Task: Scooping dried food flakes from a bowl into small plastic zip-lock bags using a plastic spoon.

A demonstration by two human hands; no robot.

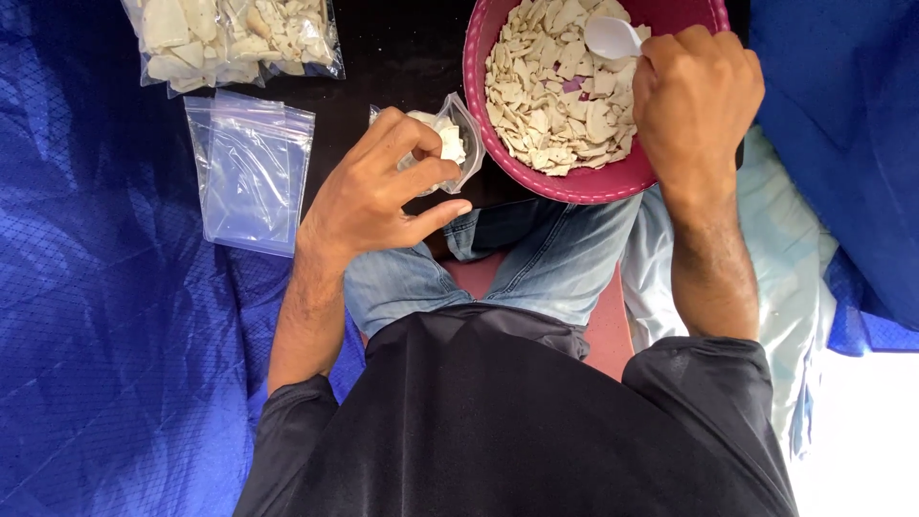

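My left hand [378,191] grips a small clear plastic bag [448,144] partly filled with pale chips, its mouth held up next to the rim of a pink bowl [574,184]. The bowl is full of several cream-coloured chip pieces [550,96]. My right hand [694,86] rests over the bowl's right side, closed around a white plastic spoon [611,36] whose bowl end lies over the chips. The spoon's handle is hidden inside my fist.
A stack of empty clear zip bags [247,172] lies left of my left hand. Filled bags of chips [235,38] sit at the top left. Blue tarp [105,316] covers the left and right sides. My jeans-clad knees [536,258] are below the bowl.
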